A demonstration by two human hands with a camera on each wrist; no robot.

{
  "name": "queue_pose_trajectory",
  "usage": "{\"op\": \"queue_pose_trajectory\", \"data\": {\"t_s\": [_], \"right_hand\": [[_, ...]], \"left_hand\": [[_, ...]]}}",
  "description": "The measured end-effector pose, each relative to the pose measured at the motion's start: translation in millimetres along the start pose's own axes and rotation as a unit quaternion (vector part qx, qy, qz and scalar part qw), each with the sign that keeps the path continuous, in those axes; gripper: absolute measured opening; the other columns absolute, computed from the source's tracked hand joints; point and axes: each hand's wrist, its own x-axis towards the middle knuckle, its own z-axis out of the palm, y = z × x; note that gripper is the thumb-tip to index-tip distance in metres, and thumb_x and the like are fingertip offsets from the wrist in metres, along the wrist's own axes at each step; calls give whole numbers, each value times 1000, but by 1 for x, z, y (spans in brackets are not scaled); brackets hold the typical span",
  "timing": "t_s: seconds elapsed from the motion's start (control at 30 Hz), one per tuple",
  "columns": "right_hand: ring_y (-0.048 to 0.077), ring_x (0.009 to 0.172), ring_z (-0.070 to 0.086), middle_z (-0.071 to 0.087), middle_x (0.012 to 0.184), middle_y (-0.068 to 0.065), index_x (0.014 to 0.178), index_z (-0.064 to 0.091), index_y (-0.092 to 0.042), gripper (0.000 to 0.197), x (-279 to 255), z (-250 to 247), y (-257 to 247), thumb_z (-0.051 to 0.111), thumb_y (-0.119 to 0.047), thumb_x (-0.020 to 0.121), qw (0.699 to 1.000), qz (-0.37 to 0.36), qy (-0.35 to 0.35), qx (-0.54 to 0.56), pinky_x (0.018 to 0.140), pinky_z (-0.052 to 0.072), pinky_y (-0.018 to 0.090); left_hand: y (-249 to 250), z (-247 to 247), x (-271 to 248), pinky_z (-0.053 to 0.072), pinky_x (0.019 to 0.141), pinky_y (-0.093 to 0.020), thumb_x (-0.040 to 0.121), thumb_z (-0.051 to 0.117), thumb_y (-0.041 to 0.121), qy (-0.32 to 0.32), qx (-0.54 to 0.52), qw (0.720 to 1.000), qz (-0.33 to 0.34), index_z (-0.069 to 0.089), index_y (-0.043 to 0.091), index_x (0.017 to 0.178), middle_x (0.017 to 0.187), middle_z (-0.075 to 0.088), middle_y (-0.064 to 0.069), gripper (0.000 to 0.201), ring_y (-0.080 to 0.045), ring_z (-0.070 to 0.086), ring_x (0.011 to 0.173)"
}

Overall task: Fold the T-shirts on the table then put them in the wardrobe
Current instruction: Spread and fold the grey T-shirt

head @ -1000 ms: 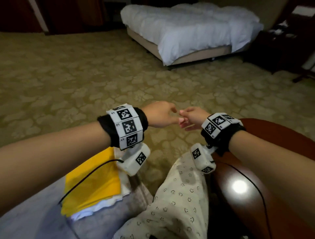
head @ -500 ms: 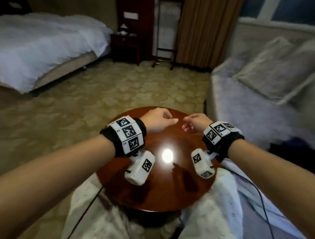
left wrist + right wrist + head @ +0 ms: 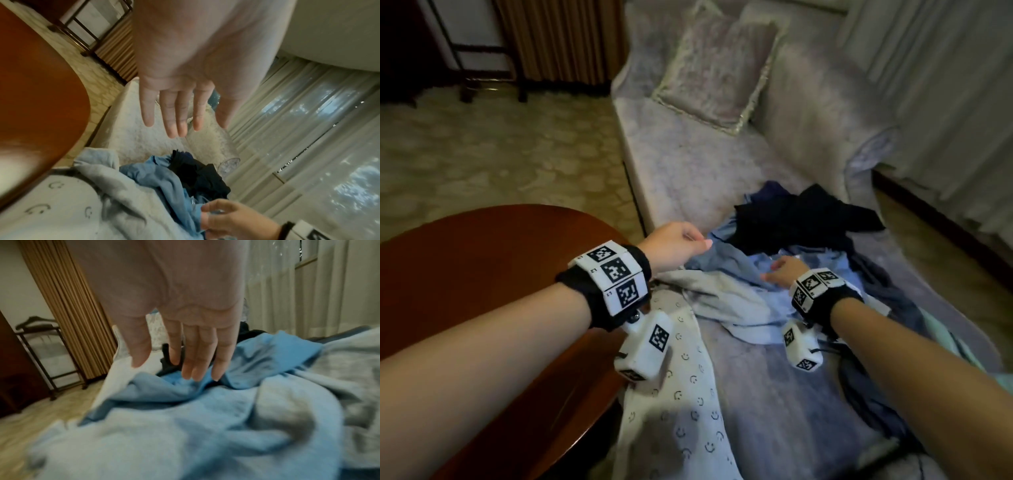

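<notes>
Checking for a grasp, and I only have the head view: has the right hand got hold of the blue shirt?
Observer: No grip. The right wrist view shows the right hand with its fingers straight, the tips just touching the blue shirt.
Operator: And the left hand? It looks half curled from up here.
Observer: In the left wrist view the left hand has its fingers straight, holds nothing and touches no cloth.
</notes>
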Motion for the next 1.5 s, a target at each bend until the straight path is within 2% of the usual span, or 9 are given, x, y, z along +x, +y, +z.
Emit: {"op": "queue_pose_trajectory", "data": {"t_s": [0.13,0.3,0.43,0.67,0.8,1.0,1.2,1.33,1.5], "right_hand": [[29,118,52,52,131,10,125,50,-10,54,-2,19,32,71,-36,83,984,-28,-104,-142,99,43,36],[29,96,54,50,110,14,112,47,-9,40,4,45,52,70,-24,83,964,-97,-60,-242,81,45,36],[30,103,55,55,112,14,114,54,-11,30,14,41,56,63,-12,86,978,-90,-33,-184,82,44,34],[26,78,53,59,89,16,91,53,-10,10,10,-2,31,44,-13,96,982,-131,134,-10,62,39,32],[22,83,55,64,90,11,98,66,-3,18,-12,-43,-10,54,-15,93,957,-219,175,74,73,42,30],[-6,46,47,54,49,-14,75,66,-6,16,-65,-93,-90,63,-14,88,908,-313,146,238,50,36,9],[7,67,53,57,69,1,73,60,-13,18,-117,-111,-145,60,-6,89,847,-389,74,355,63,43,15],[2,76,58,63,86,-5,100,61,-14,17,-130,-91,-164,60,-29,91,846,-401,52,348,64,45,15],[3,92,60,63,109,-2,120,55,-12,33,-145,-47,-185,63,-12,88,857,-443,-109,238,80,50,13]], "left_hand": [[-1,18,15,46,80,-29,93,58,28,-10,-4,1000,-2,62,10,98,93,61,-4,19,-18,57,93],[-9,38,27,41,69,-21,93,58,27,-25,-8,1000,-15,60,13,93,86,59,2,14,-15,57,88],[-16,50,31,39,62,-19,93,58,27,-39,-25,998,-32,60,12,97,94,59,-2,16,-15,58,89],[-11,50,30,44,78,-27,91,62,23,-20,-46,998,-31,61,13,97,94,61,-5,12,-18,58,90],[6,47,31,44,82,-25,85,70,22,-18,-24,999,10,50,13,127,116,57,-6,48,-19,56,106],[34,32,26,37,107,-46,60,85,32,68,46,984,159,6,28,151,149,30,-7,121,-26,36,134],[60,-29,0,49,85,-37,75,68,18,284,27,937,202,59,12,117,110,67,-10,43,-30,60,104],[57,-70,-30,48,78,-38,79,64,9,317,-62,925,202,63,3,102,99,67,-15,24,-30,62,96],[39,-118,-67,49,74,-39,77,59,6,383,-143,896,173,59,13,75,84,64,-13,7,-26,62,86]]}}
